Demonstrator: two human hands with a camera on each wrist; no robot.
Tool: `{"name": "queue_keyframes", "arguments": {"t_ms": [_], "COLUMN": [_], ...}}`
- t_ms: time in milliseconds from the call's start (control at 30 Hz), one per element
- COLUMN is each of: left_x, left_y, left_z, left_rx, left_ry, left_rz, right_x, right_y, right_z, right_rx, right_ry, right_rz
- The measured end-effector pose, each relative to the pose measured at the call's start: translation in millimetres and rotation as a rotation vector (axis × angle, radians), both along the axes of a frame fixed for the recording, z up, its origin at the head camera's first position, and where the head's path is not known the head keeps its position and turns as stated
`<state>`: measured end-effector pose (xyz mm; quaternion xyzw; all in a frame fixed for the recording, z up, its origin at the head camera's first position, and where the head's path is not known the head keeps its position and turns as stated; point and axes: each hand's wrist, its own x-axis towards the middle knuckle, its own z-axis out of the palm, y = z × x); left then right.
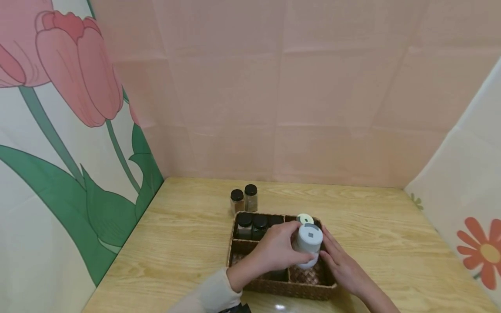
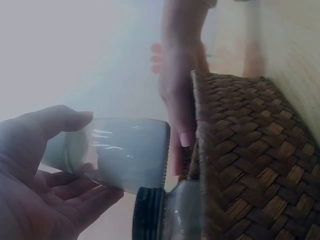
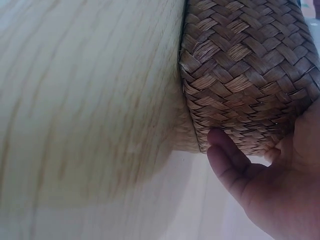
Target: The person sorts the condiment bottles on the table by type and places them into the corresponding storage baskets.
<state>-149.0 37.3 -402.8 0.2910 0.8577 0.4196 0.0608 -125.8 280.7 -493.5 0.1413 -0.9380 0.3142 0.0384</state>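
Observation:
My left hand (image 1: 278, 247) grips a jar (image 1: 310, 235) with a white lid and a small grey square mark, held over the basket's right front compartment. In the left wrist view the jar (image 2: 132, 152) shows clear walls and pale contents, with thumb and fingers around its lid end. My right hand (image 1: 344, 266) rests along the right side of the woven basket (image 1: 291, 289). Its fairly straight fingers (image 3: 227, 157) lie at the basket's outer wall in the right wrist view.
The basket's back compartments hold several dark-lidded jars (image 1: 245, 220) and one jar with a pale green lid (image 1: 305, 218). Two black-capped spice jars (image 1: 251, 198) stand on the wooden table (image 1: 176, 243) behind the basket. Fabric backdrops (image 1: 282, 95) surround the table.

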Motion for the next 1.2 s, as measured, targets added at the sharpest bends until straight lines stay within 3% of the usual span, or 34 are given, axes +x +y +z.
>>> {"name": "queue_keyframes", "arguments": {"t_ms": [433,767,1200], "left_x": [0.5,-1.0,-4.5], "left_y": [6.8,12.9,20.2], "left_z": [-14.1,-22.8,-27.3], "left_rx": [-0.047,-0.073,-0.195], "left_ry": [0.051,0.014,0.111], "left_rz": [-0.060,-0.067,-0.101], "right_x": [0.4,-1.0,-2.1], "right_y": [1.0,0.9,2.1], "right_z": [-3.4,-3.1,-1.7], "right_rx": [-0.053,-0.064,-0.059], "right_ry": [0.051,-0.001,-0.025], "right_rz": [0.040,0.029,0.040]}}
